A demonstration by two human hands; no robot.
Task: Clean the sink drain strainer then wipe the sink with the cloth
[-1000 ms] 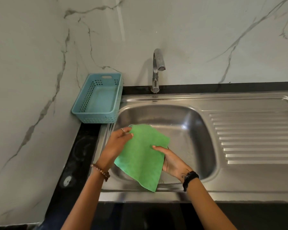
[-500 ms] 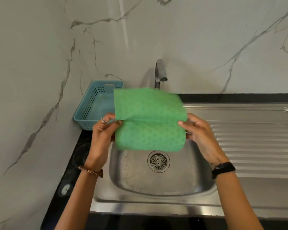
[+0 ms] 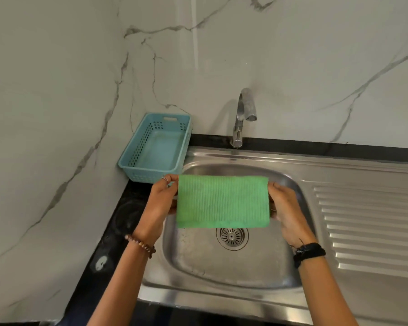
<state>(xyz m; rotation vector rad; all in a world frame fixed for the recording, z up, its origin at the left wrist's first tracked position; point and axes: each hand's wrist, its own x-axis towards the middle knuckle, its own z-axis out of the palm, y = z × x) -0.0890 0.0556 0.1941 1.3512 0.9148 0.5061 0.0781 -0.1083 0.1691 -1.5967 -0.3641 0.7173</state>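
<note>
A green cloth (image 3: 223,201), folded in half into a flat rectangle, is stretched in the air over the steel sink basin (image 3: 222,267). My left hand (image 3: 161,201) pinches its left edge and my right hand (image 3: 284,208) pinches its right edge. Just below the cloth's lower edge the round drain strainer (image 3: 232,236) sits in the bottom of the basin, fully in view. The basin floor around it looks dull and spotted.
A light blue perforated basket (image 3: 156,149) stands on the black counter at the sink's back left corner. The chrome tap (image 3: 243,114) rises behind the basin. A ribbed steel draining board (image 3: 368,222) lies to the right. Marble walls close in on the left and behind.
The cloth was lifted out of the basin, opened between both hands, then folded in half. It now hangs lower as a flat double layer, and the strainer has come into view.
</note>
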